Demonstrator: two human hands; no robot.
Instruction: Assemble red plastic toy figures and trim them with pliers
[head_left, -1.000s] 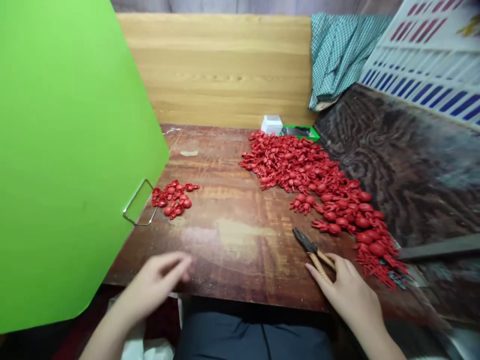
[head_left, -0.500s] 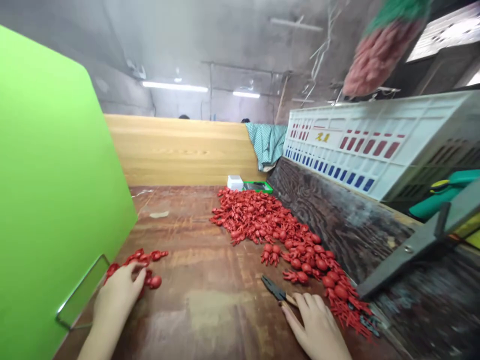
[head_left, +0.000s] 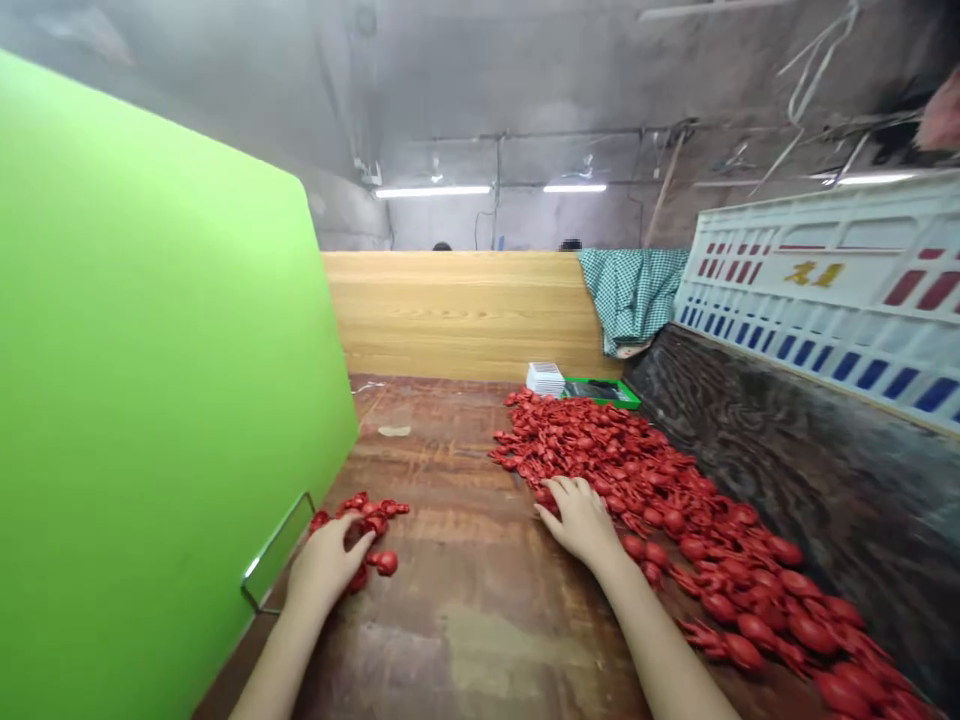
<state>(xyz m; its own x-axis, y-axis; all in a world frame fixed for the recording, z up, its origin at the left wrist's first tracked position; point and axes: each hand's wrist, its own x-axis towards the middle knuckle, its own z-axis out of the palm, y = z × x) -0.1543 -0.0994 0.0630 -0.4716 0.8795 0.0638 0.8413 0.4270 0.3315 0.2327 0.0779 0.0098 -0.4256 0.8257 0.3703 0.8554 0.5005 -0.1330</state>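
My left hand rests at a small group of red plastic doll-like figures beside the green panel. Its thumb and forefinger are apart, with red pieces between and beyond them; no firm grip shows. My right hand reaches onto the left edge of a large heap of the same red figures. The fingers lie forward over the pieces and the thumb stands apart. Some fingertips touch or overlap the heap, and nothing is plainly held. The figures have round heads and thin limbs.
A tall green panel with a metal handle stands at left. Behind are a wooden board, white stacked pieces, a green tray and a checked cloth. A white crate sits on a dark ledge at right.
My right hand has let go of the pliers, which no longer show, and moved forward to the large heap. My left hand stays at the small group. The view has swung right to left across the scene.
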